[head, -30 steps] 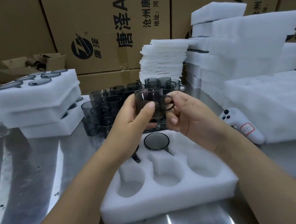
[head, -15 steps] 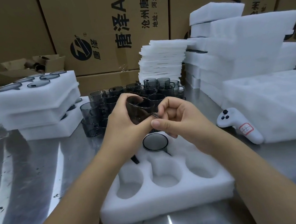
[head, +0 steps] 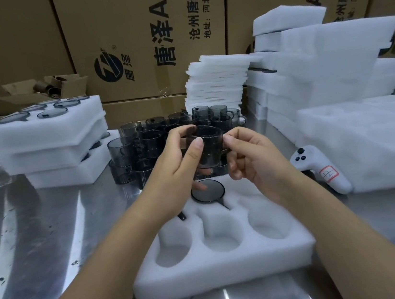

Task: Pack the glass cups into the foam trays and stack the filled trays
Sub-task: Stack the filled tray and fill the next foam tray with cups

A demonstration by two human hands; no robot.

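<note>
Steel bench [head: 40, 245], cartons behind, loose foam sheets [head: 217, 81] and blocks to the right. Step in hand: loading the foam tray [head: 222, 269] nearest the person. Left hand [head: 177, 174] and right hand [head: 251, 162] both closed on one smoky glass cup [head: 207, 148], upright, held in the air above the tray's far row, thumbs and fingertips pinching its wall. One packed cup [head: 207, 191] sits in the far middle pocket; far-left pocket looks filled too, mostly hidden by the left wrist. Near three pockets empty. Spare cups [head: 145, 143] clustered behind. Filled stack [head: 47, 144] at left. Next, I'd judge: invert the cup, line the handle up with the pocket's slot, press down evenly
</note>
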